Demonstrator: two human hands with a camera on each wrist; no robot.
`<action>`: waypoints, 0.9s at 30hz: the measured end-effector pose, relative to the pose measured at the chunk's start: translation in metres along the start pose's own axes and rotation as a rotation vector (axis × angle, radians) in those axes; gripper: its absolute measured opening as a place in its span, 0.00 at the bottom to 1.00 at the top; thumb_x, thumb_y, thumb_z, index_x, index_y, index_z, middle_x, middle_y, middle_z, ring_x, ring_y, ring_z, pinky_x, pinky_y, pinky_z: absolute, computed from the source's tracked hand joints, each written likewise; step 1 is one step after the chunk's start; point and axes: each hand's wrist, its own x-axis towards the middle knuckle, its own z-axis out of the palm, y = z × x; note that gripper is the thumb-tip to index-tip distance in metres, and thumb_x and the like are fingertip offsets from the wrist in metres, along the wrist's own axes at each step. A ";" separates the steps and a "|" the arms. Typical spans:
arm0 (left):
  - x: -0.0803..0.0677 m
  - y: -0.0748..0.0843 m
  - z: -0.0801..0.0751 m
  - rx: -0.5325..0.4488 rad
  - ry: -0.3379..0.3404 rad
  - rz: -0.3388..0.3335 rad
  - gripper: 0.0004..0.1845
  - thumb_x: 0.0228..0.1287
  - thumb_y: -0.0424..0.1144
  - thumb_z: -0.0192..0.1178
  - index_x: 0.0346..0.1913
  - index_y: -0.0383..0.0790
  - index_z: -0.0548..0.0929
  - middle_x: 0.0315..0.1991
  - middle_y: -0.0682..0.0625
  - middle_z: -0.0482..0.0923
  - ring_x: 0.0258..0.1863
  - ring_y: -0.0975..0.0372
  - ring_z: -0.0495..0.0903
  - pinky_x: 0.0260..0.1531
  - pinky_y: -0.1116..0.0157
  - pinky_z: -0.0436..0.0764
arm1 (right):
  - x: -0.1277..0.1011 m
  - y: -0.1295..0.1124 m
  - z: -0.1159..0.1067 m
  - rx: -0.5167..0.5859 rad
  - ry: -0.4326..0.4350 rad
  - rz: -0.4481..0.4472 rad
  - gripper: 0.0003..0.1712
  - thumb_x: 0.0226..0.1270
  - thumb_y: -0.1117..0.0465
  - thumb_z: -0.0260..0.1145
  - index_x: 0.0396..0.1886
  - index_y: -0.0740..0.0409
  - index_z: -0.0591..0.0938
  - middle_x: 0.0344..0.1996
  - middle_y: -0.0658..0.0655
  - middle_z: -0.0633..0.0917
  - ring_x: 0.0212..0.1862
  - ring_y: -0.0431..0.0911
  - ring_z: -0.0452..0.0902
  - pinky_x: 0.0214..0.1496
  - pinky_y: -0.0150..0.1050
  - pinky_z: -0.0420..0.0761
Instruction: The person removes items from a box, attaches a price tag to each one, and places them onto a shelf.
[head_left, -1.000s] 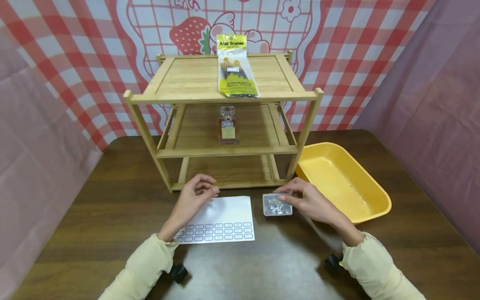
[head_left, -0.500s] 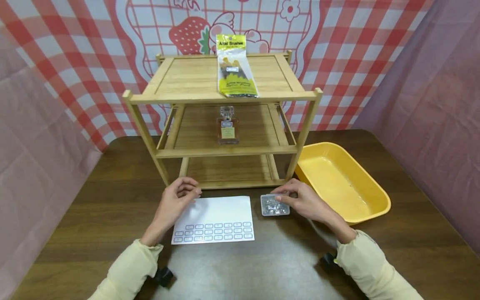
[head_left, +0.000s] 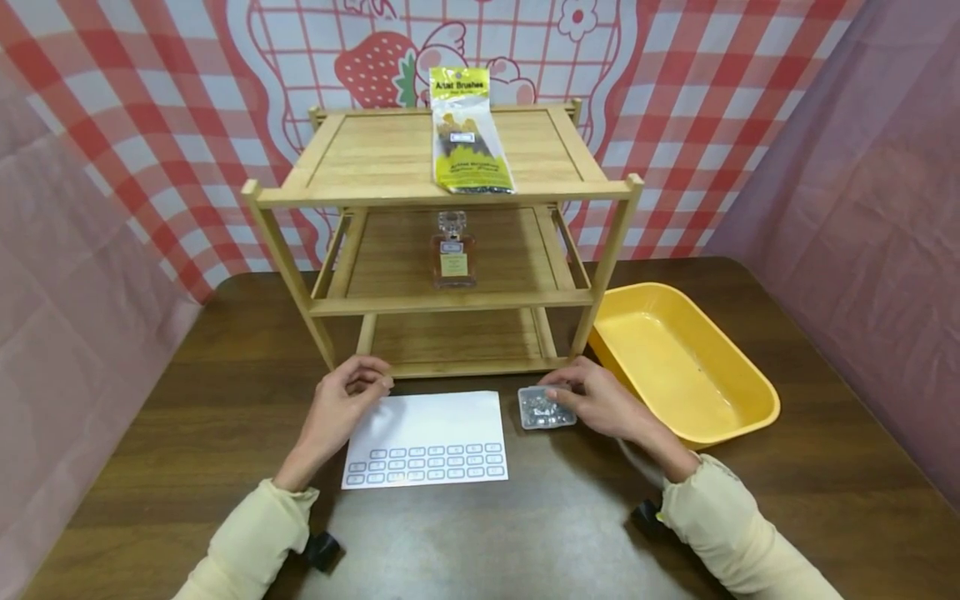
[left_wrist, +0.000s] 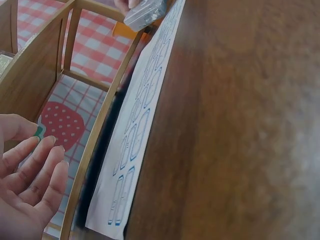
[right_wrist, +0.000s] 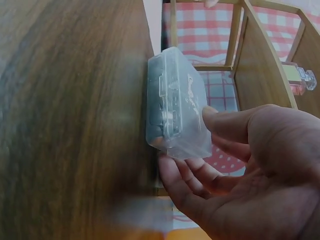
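My right hand (head_left: 602,402) grips a small clear plastic box (right_wrist: 177,107) by its right end, thumb on the lid and fingers around the far side. Small shiny pieces inside the box (head_left: 542,410) are too small to identify. To its left lies a white sheet (head_left: 427,417) with rows of blue-bordered labels along the near part. My left hand (head_left: 341,404) hovers at the sheet's upper left corner. In the left wrist view the left hand's fingers (left_wrist: 42,172) are loosely bent, thumb near the index finger, and nothing shows between them.
A wooden three-tier rack (head_left: 442,304) stands behind the sheet. An Artist Brushes packet (head_left: 471,137) lies on its top tier, and a perfume bottle (head_left: 453,254) stands on the middle one. At the right sits a yellow basin (head_left: 682,367).
My left hand has moved left from above the sheet to its corner. The right hand and the clear box have shifted slightly left.
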 end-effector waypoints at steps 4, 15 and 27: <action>0.000 -0.001 0.001 0.011 -0.005 -0.013 0.09 0.69 0.28 0.65 0.50 0.30 0.85 0.39 0.43 0.85 0.38 0.62 0.82 0.44 0.72 0.78 | 0.001 0.001 0.002 -0.029 0.010 -0.020 0.07 0.70 0.69 0.68 0.44 0.63 0.89 0.39 0.56 0.83 0.43 0.48 0.76 0.45 0.46 0.77; -0.001 -0.003 0.003 0.028 -0.006 0.000 0.10 0.69 0.28 0.66 0.50 0.31 0.85 0.40 0.43 0.86 0.39 0.60 0.82 0.44 0.72 0.79 | 0.006 0.002 0.007 -0.038 0.010 -0.020 0.05 0.73 0.68 0.67 0.42 0.65 0.88 0.45 0.63 0.86 0.50 0.58 0.80 0.53 0.57 0.80; -0.003 -0.003 0.002 0.028 -0.012 -0.017 0.10 0.70 0.30 0.66 0.51 0.32 0.85 0.40 0.43 0.86 0.38 0.61 0.83 0.43 0.71 0.79 | 0.005 0.004 0.013 -0.057 0.026 0.011 0.04 0.72 0.68 0.67 0.41 0.64 0.87 0.43 0.62 0.85 0.47 0.57 0.79 0.51 0.56 0.80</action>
